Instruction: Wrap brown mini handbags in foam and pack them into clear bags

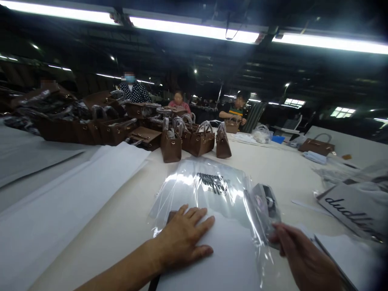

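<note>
Left hand is lying flat, fingers spread wide, pressing on white sheet; gripping nothing. Right hand is pinching narrow, thumb against finger, at right edge of clear plastic bag; fingertips blurring. Bag is lying flat on worktop in front of the person, mouth hard to make out under glare. Sheet is overlapping the bag's near part; can't tell whether inside or on top. Sheet's near end is running out of frame. Dark edge is poking out beside left hand, mostly hidden. Black script on bag is sitting at a slant, not legible.

Grey object is resting just beside the bag's right side, partly behind film, kind unclear. Further right, pale pouch is showing "dudlin" in black script, last letters hard to read. White paper is spreading left, cut off by frame.

Beyond, brown handbags are standing and piling up, handles wearing clear wrap; contents not showing. Across the worktop, a person in a yellow-striped top is handling another handbag.
</note>
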A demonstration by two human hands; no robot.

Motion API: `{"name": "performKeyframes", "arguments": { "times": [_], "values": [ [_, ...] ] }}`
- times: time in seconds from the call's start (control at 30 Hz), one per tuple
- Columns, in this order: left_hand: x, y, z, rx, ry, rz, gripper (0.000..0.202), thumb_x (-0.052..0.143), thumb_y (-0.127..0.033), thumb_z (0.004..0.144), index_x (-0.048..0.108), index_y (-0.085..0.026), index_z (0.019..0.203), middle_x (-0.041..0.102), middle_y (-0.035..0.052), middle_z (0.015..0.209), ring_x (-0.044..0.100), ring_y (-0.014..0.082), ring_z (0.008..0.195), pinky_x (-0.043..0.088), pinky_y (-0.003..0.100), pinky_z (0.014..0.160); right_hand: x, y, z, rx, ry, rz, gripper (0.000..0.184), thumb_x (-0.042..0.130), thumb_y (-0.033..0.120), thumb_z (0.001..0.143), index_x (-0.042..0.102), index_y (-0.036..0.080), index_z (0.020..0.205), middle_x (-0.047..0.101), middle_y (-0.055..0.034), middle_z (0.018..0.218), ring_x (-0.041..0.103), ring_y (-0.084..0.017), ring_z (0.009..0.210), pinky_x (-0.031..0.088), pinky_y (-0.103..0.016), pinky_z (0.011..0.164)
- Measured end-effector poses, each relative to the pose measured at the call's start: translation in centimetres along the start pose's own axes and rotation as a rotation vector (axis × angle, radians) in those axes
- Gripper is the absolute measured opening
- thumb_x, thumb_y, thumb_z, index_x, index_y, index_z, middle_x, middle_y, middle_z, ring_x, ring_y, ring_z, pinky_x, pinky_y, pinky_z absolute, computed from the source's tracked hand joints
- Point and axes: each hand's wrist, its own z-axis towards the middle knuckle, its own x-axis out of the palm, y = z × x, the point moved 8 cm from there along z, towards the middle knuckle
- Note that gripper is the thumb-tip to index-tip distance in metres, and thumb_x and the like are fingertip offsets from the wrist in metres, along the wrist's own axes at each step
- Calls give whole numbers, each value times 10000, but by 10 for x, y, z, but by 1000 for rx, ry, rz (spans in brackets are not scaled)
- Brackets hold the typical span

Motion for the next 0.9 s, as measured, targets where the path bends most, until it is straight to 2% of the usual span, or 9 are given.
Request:
{"name": "performKeyframes", "arguments": {
  "times": [0.03, 0.1, 0.2, 0.33, 0.47, 0.6, 0.73, 0.83, 0.9],
  "values": [
    [0, 1, -2, -2, 0, -2, 618, 420, -559, 811, 325, -242, 1333, 365, 147, 1367, 397, 346, 1202, 294, 605, 972, 13, -20, 21, 42, 15, 11, 261, 449, 370, 866, 594, 227, 1030, 672, -27, 831, 635, -149, 624, 516, -218, 511],
    [-3, 1, -5, -6, 9, -3, 620, 421, -566, 807, 323, -250, 1331, 375, 142, 1362, 418, 349, 1184, 317, 603, 956, 68, -36, 55, 19, 239, 141, 277, 427, 342, 863, 570, 170, 1028, 621, -79, 1015, 627, -160, 772, 528, -261, 656],
    [-2, 4, -4, 0, 6, 23, 618, 388, -595, 805, 322, -268, 1325, 383, 135, 1359, 435, 336, 1171, 347, 585, 946, 156, -9, 71, -218, 608, 239, 234, 450, 204, 811, 552, 153, 1015, 583, -87, 1045, 577, -168, 899, 490, -270, 724],
    [11, 11, 1, 71, -121, 115, 635, 352, -633, 796, 341, -252, 1304, 451, 145, 1299, 476, 312, 1123, 373, 560, 933, 207, 31, 73, -362, 717, 244, 162, 463, 105, 771, 575, 201, 839, 593, -16, 840, 541, -158, 784, 416, -290, 716],
    [15, 13, 3, 106, -204, 159, 642, 356, -639, 789, 357, -236, 1289, 470, 154, 1271, 491, 314, 1095, 368, 574, 926, 220, 30, 80, -347, 721, 296, 95, 500, 134, 765, 552, 183, 703, 557, 9, 703, 502, -137, 686, 369, -260, 664],
    [-12, 10, 1, 116, -176, 101, 550, 403, -561, 818, 403, -240, 1264, 484, 139, 1265, 457, 322, 1147, 344, 571, 954, 220, -2, 108, -182, 621, 397, 215, 443, 279, 839, 547, 158, 695, 532, 10, 646, 492, -119, 627, 373, -223, 600],
    [-54, 69, -1, -370, -294, -284, 398, 330, -463, 881, 555, -217, 1097, 574, 92, 1131, 522, 229, 1055, 435, 397, 900, 199, -27, 148, -60, 465, 475, 366, 349, 419, 879, 555, 149, 741, 517, 4, 629, 479, -116, 588, 379, -212, 542],
    [-45, 116, 4, -731, -239, -669, 536, 392, -594, 808, 549, -172, 1098, 571, 102, 1132, 536, 241, 1018, 469, 351, 806, 181, -23, 172, -69, 368, 490, 380, 387, 470, 862, 580, 156, 771, 542, -10, 658, 495, -128, 603, 394, -225, 551],
    [-28, 130, 20, -811, -162, -912, 679, 534, -643, 692, 502, -161, 1169, 518, 126, 1218, 518, 276, 1057, 470, 351, 791, 173, -11, 181, -122, 317, 478, 363, 415, 469, 856, 600, 166, 781, 564, -23, 697, 514, -142, 647, 408, -243, 599]
  ]
}}
